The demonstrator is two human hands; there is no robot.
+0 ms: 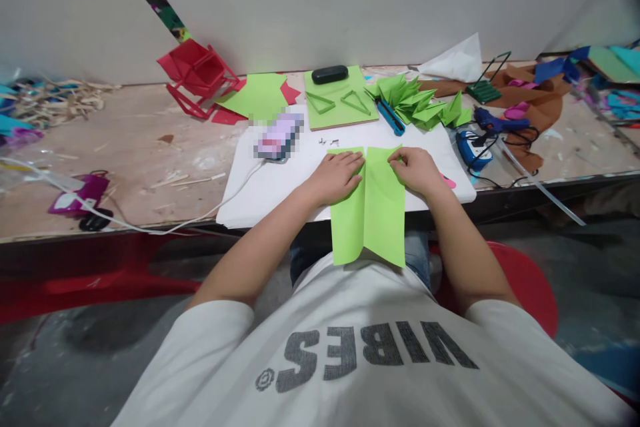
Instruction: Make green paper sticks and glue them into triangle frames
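Bench (127,153), hollow red model (197,73), left hand (339,175), right hand (416,168) touching green paper (383,213)

Left hand (337,177) flat on a bright green rectangular paper sheet (384,223), creased down the middle, near end hanging past the table edge. Right hand (414,170) has fingers curled at its upper right edge; can't quite tell if they're pinching. Under it: white paper stack (280,193). Beyond: light green square board (320,121) with black oblong case (330,74) on top, blue plastic cutter (391,118) beside spiky green folded paper (420,100).
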